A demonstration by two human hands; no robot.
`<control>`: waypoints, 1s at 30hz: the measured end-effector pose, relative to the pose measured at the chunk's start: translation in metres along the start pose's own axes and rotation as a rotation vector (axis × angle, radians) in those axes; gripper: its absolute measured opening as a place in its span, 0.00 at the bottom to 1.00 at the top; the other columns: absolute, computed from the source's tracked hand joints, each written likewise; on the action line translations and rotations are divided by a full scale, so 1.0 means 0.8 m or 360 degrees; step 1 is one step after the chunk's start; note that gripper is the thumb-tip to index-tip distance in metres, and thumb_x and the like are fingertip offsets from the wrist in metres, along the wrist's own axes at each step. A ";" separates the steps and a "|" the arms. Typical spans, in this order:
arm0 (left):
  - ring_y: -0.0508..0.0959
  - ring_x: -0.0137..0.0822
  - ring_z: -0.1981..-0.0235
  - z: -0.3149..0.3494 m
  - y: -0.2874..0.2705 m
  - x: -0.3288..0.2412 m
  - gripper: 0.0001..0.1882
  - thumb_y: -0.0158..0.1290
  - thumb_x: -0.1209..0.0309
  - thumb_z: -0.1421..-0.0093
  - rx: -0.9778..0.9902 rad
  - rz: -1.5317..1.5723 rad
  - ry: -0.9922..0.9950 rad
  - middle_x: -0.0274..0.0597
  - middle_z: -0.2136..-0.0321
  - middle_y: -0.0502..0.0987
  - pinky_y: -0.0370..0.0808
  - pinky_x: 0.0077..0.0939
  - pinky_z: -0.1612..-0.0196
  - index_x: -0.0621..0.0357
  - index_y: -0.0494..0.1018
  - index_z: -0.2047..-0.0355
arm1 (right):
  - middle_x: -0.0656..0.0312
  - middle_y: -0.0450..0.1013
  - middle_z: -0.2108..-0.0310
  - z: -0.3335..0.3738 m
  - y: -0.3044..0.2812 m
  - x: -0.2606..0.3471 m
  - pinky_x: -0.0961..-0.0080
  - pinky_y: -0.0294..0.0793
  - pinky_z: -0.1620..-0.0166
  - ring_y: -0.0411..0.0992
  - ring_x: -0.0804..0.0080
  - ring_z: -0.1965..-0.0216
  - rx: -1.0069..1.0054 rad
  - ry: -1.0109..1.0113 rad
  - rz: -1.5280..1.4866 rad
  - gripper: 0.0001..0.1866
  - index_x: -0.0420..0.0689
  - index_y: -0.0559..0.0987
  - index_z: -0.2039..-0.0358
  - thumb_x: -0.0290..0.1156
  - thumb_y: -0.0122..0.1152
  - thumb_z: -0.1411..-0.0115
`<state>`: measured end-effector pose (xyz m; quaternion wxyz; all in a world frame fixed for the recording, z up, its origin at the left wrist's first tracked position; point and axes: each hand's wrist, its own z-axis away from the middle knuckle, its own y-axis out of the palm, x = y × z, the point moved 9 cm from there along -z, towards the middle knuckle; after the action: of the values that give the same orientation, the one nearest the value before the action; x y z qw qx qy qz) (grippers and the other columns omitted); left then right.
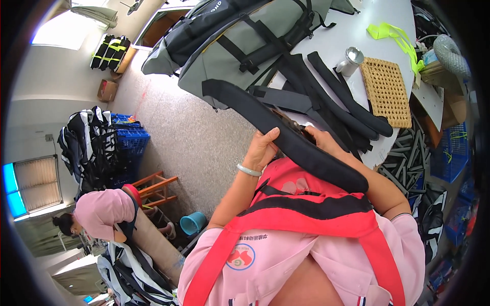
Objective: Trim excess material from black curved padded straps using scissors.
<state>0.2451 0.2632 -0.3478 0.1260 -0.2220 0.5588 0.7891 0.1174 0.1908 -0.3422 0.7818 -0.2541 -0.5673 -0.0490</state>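
A long black padded strap (291, 140) lies slantwise across the front of my body, one end toward the grey bag and the other near my right forearm. My left hand (264, 147) is closed on its near edge, thumb on top. Just behind the strap, my right hand (326, 141) is closed around a small dark item with a metallic glint, which I cannot make out; its fingers are partly hidden. Beyond lie more black padded straps (347, 104) on the white table (385, 15). A large grey bag (214, 61) with black webbing rests at the table's left side.
A metal can (350, 61) stands beside a woven cane mat (385, 92). Neon-yellow webbing (393, 38) lies at the far right. Grey strips (408, 158) are heaped below the table. On the left are a blue bucket (193, 223), a wooden stool (155, 187) and a bent-over person (104, 211).
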 end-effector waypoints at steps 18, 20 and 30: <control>0.75 0.51 0.54 -0.348 -0.012 -0.368 0.24 0.56 0.62 0.38 -0.0139 -0.0290 0.0478 0.54 0.57 0.72 0.75 0.51 0.50 0.70 0.64 0.53 | 0.70 0.66 0.84 0.022 0.011 -0.054 0.83 0.61 0.81 0.63 0.84 0.85 -0.0485 0.0752 -0.0611 0.15 0.44 0.70 0.70 0.39 0.67 0.43; 0.66 0.58 0.43 -0.378 -0.044 -0.355 0.29 0.54 0.62 0.37 -0.0232 -0.0276 0.0231 0.59 0.45 0.62 0.70 0.55 0.43 0.69 0.57 0.44 | 0.71 0.66 0.83 0.026 0.017 -0.064 0.83 0.60 0.81 0.63 0.85 0.84 -0.0486 0.0724 -0.0556 0.15 0.45 0.70 0.70 0.38 0.68 0.43; 0.79 0.37 0.62 -0.335 -0.102 -0.220 0.17 0.52 0.72 0.37 -0.0302 -0.1256 0.0118 0.45 0.59 0.76 0.79 0.28 0.60 0.65 0.69 0.48 | 0.69 0.68 0.82 0.037 0.014 -0.079 0.83 0.61 0.79 0.65 0.85 0.82 -0.0642 0.0830 -0.0730 0.15 0.44 0.71 0.70 0.38 0.67 0.43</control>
<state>0.4904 0.0481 -0.4031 0.3779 -0.4582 0.3595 0.7197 0.0741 0.2005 -0.3972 0.8029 -0.2483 -0.3708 -0.3954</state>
